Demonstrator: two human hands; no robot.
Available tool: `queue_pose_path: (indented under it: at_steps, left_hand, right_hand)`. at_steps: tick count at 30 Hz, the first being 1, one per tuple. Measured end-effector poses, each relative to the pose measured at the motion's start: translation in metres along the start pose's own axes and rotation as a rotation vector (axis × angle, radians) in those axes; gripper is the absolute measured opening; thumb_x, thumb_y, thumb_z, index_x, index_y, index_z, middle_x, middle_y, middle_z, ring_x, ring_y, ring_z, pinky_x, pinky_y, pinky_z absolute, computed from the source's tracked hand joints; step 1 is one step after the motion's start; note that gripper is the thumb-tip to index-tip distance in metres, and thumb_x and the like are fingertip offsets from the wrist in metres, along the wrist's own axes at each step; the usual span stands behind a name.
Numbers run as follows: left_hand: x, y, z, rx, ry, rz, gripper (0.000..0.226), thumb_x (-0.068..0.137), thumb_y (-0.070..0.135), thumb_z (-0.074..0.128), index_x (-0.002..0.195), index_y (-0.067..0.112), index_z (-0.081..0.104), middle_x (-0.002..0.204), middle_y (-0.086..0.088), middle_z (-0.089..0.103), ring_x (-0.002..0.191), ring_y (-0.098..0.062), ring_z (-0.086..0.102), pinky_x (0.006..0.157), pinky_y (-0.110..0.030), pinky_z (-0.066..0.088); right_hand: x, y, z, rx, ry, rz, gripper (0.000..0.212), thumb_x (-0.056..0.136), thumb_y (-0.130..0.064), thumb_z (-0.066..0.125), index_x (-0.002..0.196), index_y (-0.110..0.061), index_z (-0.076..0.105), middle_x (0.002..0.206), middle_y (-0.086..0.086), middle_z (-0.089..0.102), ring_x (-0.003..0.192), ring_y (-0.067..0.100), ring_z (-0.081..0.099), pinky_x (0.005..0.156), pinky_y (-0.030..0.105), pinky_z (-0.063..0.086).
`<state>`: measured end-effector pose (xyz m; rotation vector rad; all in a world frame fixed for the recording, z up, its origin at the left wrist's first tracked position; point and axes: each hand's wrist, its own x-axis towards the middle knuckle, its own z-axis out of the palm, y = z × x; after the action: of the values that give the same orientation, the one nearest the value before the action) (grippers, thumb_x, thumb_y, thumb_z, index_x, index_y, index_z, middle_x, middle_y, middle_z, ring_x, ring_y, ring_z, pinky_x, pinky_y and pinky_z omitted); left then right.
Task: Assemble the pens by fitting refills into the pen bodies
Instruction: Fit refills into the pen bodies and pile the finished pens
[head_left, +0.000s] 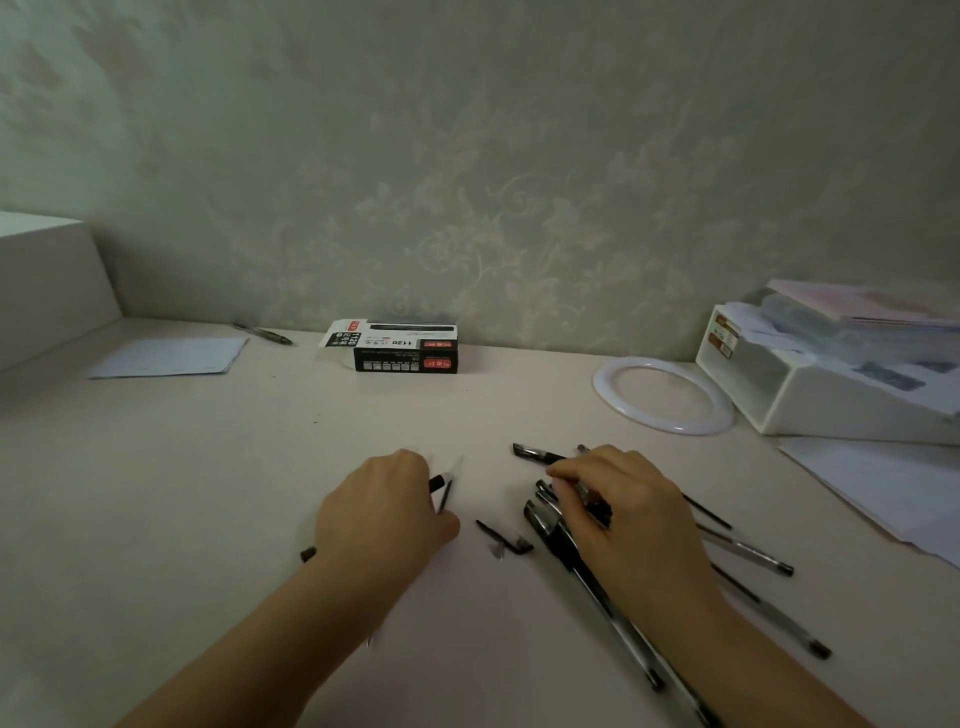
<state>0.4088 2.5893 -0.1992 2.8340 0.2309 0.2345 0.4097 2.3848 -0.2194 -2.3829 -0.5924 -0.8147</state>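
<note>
Black-capped clear plastic pens (597, 566) piled lower right on pale table (208, 467); right hand (623, 499) fingers curled picking one, left hand (384, 504) pinching thin refill (445, 491), ready for fitting.

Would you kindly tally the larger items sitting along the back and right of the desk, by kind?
Pen box: 1
White ring: 1
White storage organiser: 1
Paper sheet at back left: 1
Lone pen by the wall: 1
Total: 5

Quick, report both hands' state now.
Left hand: grip on a pen piece.
Right hand: fingers curled over the pen pile; grip cannot be told.
</note>
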Motion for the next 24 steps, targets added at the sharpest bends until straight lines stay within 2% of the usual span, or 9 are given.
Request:
queue_pose_path:
  at_steps: [3, 6, 9, 12, 16, 19, 22, 24]
  left_hand:
    - [-0.002, -0.001, -0.003, -0.046, 0.058, 0.012, 0.024, 0.080, 0.032, 0.063, 0.067, 0.019, 0.048, 0.063, 0.005, 0.051, 0.054, -0.009, 0.046, 0.046, -0.023, 0.032]
    - [-0.001, -0.004, -0.011, -0.287, 0.103, 0.124, 0.018, 0.078, 0.032, 0.066, 0.064, 0.023, 0.059, 0.056, 0.005, 0.060, 0.054, -0.007, 0.056, 0.048, -0.018, 0.041]
    - [-0.007, 0.002, -0.016, -0.532, 0.031, 0.280, 0.016, 0.077, 0.033, 0.068, 0.062, 0.028, 0.065, 0.057, 0.013, 0.064, 0.052, 0.000, 0.058, 0.047, -0.008, 0.041]
    - [-0.013, 0.009, -0.012, -0.651, -0.068, 0.381, 0.013, 0.076, 0.036, 0.067, 0.063, 0.031, 0.066, 0.056, 0.012, 0.061, 0.049, 0.000, 0.052, 0.049, -0.011, 0.042]
    - [-0.011, 0.008, -0.007, -0.653, -0.066, 0.437, 0.019, 0.075, 0.052, 0.066, 0.072, 0.033, 0.068, 0.060, 0.014, 0.061, 0.050, 0.000, 0.049, 0.049, -0.013, 0.040]
    - [-0.009, 0.006, -0.005, -0.643, 0.018, 0.460, 0.033, 0.080, 0.066, 0.047, 0.087, 0.037, 0.062, 0.067, 0.015, 0.060, 0.054, -0.002, 0.050, 0.052, -0.013, 0.039]
    - [-0.009, 0.004, -0.001, -0.615, 0.016, 0.454, 0.022, 0.094, 0.050, 0.036, 0.107, 0.044, 0.052, 0.069, 0.018, 0.058, 0.068, 0.000, 0.057, 0.059, -0.012, 0.040]
    - [-0.010, 0.005, 0.002, -0.557, 0.010, 0.489, 0.018, 0.099, 0.036, 0.040, 0.109, 0.040, 0.054, 0.074, 0.017, 0.058, 0.074, -0.004, 0.059, 0.064, -0.015, 0.044]
  right_hand:
    - [0.002, -0.002, -0.001, 0.005, 0.036, -0.102, 0.011, 0.088, -0.013, 0.071, 0.098, -0.016, 0.074, 0.089, -0.008, 0.068, 0.077, 0.011, 0.056, 0.069, 0.029, 0.051]
    - [0.005, -0.008, -0.002, -0.044, 0.051, -0.263, 0.018, 0.090, -0.014, 0.068, 0.108, -0.013, 0.073, 0.095, -0.002, 0.068, 0.080, 0.017, 0.059, 0.070, 0.031, 0.051]
    - [0.005, -0.014, -0.003, -0.165, 0.041, -0.392, 0.032, 0.086, -0.013, 0.073, 0.118, -0.012, 0.069, 0.094, 0.002, 0.068, 0.077, 0.022, 0.060, 0.064, 0.036, 0.052]
    - [0.006, -0.018, -0.004, -0.224, 0.065, -0.431, 0.029, 0.081, -0.008, 0.078, 0.109, -0.012, 0.073, 0.085, 0.004, 0.064, 0.069, 0.022, 0.056, 0.054, 0.034, 0.047]
    - [0.005, -0.013, -0.006, -0.238, 0.081, -0.366, 0.027, 0.075, -0.003, 0.083, 0.099, -0.009, 0.074, 0.085, 0.006, 0.061, 0.068, 0.021, 0.053, 0.051, 0.035, 0.047]
    - [0.005, -0.007, -0.008, -0.183, 0.124, -0.294, 0.025, 0.080, 0.000, 0.078, 0.104, -0.005, 0.073, 0.091, 0.007, 0.062, 0.075, 0.022, 0.057, 0.059, 0.036, 0.052]
    - [0.006, -0.006, -0.012, 0.111, 0.237, -0.099, 0.015, 0.088, -0.009, 0.071, 0.103, -0.010, 0.075, 0.093, -0.002, 0.069, 0.084, 0.013, 0.066, 0.074, 0.027, 0.056]
    - [0.006, -0.009, -0.014, 0.432, 0.285, 0.179, 0.012, 0.091, -0.019, 0.066, 0.100, -0.020, 0.075, 0.090, -0.010, 0.074, 0.085, 0.006, 0.070, 0.077, 0.016, 0.055]
